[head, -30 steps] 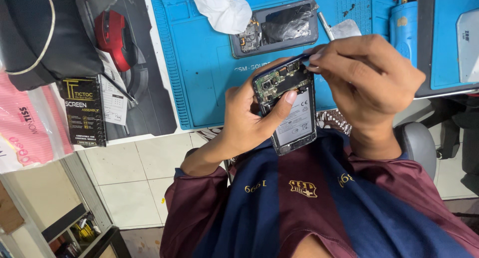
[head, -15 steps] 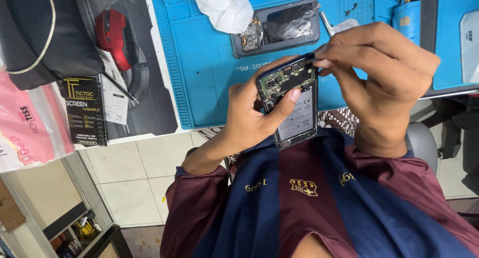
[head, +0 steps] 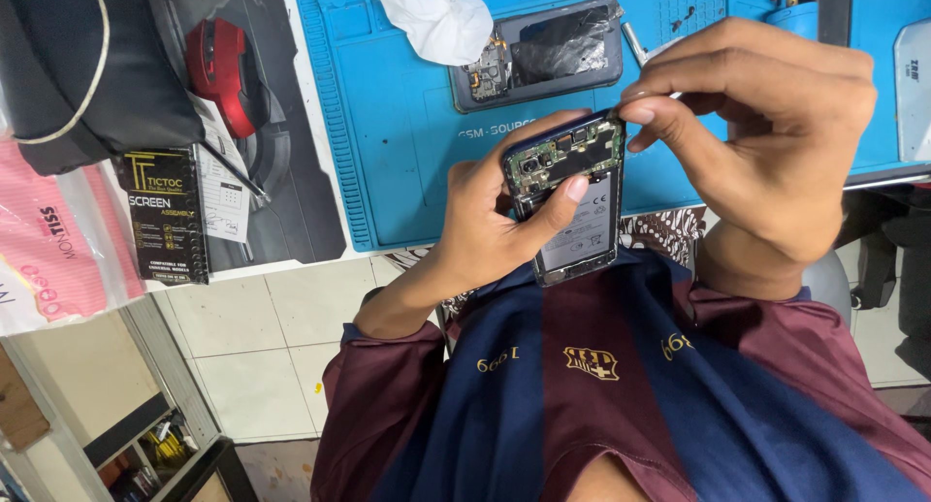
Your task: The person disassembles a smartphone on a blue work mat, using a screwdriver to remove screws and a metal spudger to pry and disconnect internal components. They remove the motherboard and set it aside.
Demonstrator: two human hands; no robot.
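Nearest to the camera, at the bottom of the frame, a maroon and navy striped shirt (head: 601, 405) fills the view, its collar cut off by the lower edge. Just above it, at mid-frame, the left hand (head: 495, 226) is closed around an opened phone (head: 572, 196) with its back cover off, the thumb pressed across the exposed circuit board near the top end and the battery showing below it. The phone is held upright in the air, between the chest and the edge of the tabletop (head: 291, 124). The right hand (head: 776, 133) comes in from the right of the frame with its fingers curled and its thumb and forefinger pinched together at the phone's top right corner; whether a small tool or part sits between them cannot be made out.

Farther off, on the blue work mat (head: 407, 143) in the upper middle, lies a second dismantled phone (head: 543, 51) with a dark sheet over part of it, and a crumpled white cloth (head: 436, 22) beside it at the top edge. In the mat's shallow moulded trays at the upper right a few tiny dark specks, perhaps screws, are too small to tell.

To the upper left a red computer mouse (head: 221, 70) rests on a dark pad, a black bag (head: 87, 56) is cut off by the frame corner, and a small black box (head: 165, 216) stands by pink plastic packets (head: 48, 259). At lower left, a shelf (head: 145, 453) holds blurred clutter.
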